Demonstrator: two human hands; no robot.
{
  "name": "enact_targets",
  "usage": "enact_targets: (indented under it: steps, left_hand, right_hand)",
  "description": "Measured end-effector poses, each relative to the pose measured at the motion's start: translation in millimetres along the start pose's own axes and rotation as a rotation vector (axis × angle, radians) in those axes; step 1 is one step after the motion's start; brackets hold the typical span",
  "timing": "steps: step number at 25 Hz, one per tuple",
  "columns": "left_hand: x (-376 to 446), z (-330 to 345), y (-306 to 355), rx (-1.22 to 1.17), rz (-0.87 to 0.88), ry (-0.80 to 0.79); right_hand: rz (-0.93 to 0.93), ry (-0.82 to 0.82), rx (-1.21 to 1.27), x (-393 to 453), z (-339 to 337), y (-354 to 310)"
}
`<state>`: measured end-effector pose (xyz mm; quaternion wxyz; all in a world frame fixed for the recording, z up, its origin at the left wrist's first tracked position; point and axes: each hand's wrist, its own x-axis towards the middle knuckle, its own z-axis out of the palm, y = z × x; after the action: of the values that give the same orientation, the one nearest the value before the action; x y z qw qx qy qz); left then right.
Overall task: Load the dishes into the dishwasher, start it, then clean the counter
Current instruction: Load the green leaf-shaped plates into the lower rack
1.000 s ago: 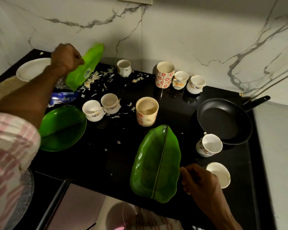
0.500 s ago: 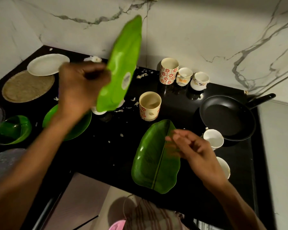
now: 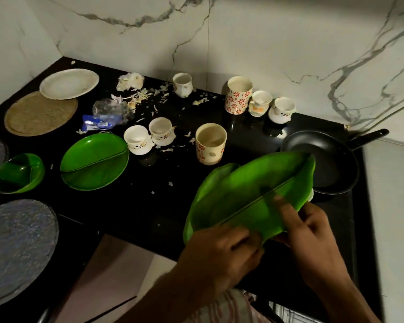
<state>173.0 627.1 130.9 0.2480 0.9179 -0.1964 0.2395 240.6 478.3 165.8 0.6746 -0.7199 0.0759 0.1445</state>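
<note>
Head view, items being listed relative to the black counter [image 3: 135,206]. A green leaf-shaped plate [image 3: 250,197] is being held tilted above the counter's near right part, with the edge of a second green plate [image 3: 219,170] showing behind its left rim; whether the two are touching cannot be told. The near edge is being gripped by the left hand [image 3: 222,255], fingers curled round the rim, and by the right hand [image 3: 313,238], thumb pressed on the upper face, though both are blurred. A black frying pan [image 3: 322,164] is being kept at the counter's right end, its handle pointing to the far right corner, partly covered by the raised plate. A tall floral mug [image 3: 210,143] is standing at the counter's middle, two small white cups [image 3: 149,136] touching one another just left of it. Against the counter's back wall a second floral mug [image 3: 238,95] and two small cups [image 3: 272,106] are being kept in a row, with a lone cup [image 3: 182,84] further left. Food scraps [image 3: 135,89] and a clear wrapper [image 3: 107,115] are lying at the back left. A white plate [image 3: 69,83], a round woven mat [image 3: 41,113], a green oval plate [image 3: 95,162] and a green bowl [image 3: 18,172] are occupying the counter's left side.
</note>
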Motion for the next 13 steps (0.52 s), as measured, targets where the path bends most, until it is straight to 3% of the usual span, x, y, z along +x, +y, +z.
enact_targets:
  steps: [2, 5, 7, 10, 13]
  left_hand:
    - [-2.9, 8.4, -4.1, -0.152, -0.159, -0.02]
    - [-7.0, 16.0, -37.5, -0.214, -0.536, 0.049]
    - [-12.4, 21.1, -64.4, -0.282, -0.75, 0.002]
    - [-19.9, 28.6, -85.4, -0.341, -0.908, -0.039]
    - [-27.1, 35.9, -91.9, -0.323, -0.973, -0.01]
  right_hand:
    - [-0.026, 0.058, -0.142, 15.7, -8.4, 19.5]
    - [-0.012, 0.046, -0.167, 38.7, -15.4, 40.5]
    - [0.003, 0.006, -0.169, 47.8, -9.7, 45.5]
    - [-0.018, -0.026, -0.196, 60.9, 1.9, 55.4]
    - [-0.114, 0.008, -0.45, 74.0, 10.3, 62.9]
